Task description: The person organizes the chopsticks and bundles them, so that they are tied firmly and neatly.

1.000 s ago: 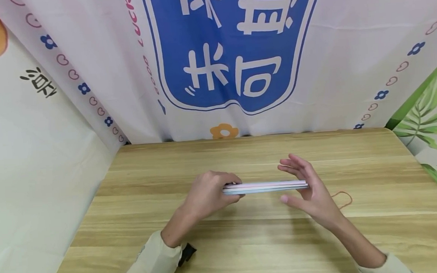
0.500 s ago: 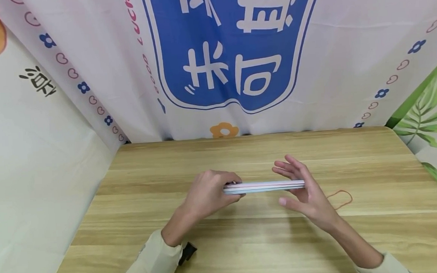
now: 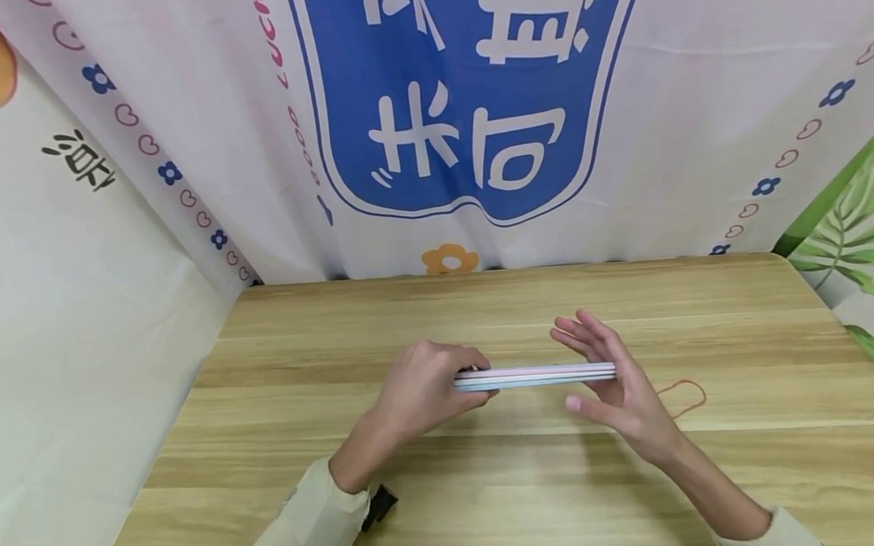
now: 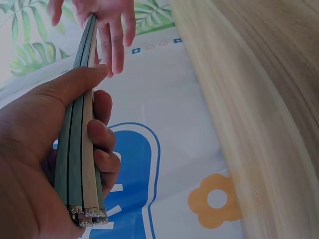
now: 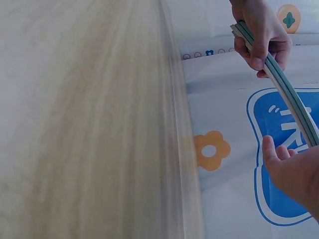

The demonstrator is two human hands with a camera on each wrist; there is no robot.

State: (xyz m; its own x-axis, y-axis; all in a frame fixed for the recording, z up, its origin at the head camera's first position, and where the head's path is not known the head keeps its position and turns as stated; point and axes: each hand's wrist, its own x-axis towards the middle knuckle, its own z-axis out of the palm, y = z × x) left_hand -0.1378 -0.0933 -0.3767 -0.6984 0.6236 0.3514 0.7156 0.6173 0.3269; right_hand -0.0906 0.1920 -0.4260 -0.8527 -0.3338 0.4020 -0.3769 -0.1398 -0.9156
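My left hand (image 3: 429, 386) grips one end of a bundle of long, slim sticks (image 3: 541, 376) in pink, white and light blue. The thumb lies along one side and the fingers curl round the other, as the left wrist view shows. Small silvery, jagged tips (image 4: 89, 217) stick out at the near end of the bundle. My right hand (image 3: 620, 391) has its palm against the far end, with thumb and fingers spread and not wrapped round the sticks. The bundle lies level, held above the wooden table (image 3: 496, 503).
A thin orange-red loop (image 3: 687, 381) lies on the table just beyond my right hand. Behind the table's back edge hangs a white printed curtain (image 3: 668, 125) with a blue emblem. A pale cloth (image 3: 73, 345) covers the left side, and a leaf-printed cloth (image 3: 866, 238) the right.
The right palm shifts slightly left, then back right, staying at the end of the bundle. The sticks look more evenly lined up at that end. The left hand keeps its grip.
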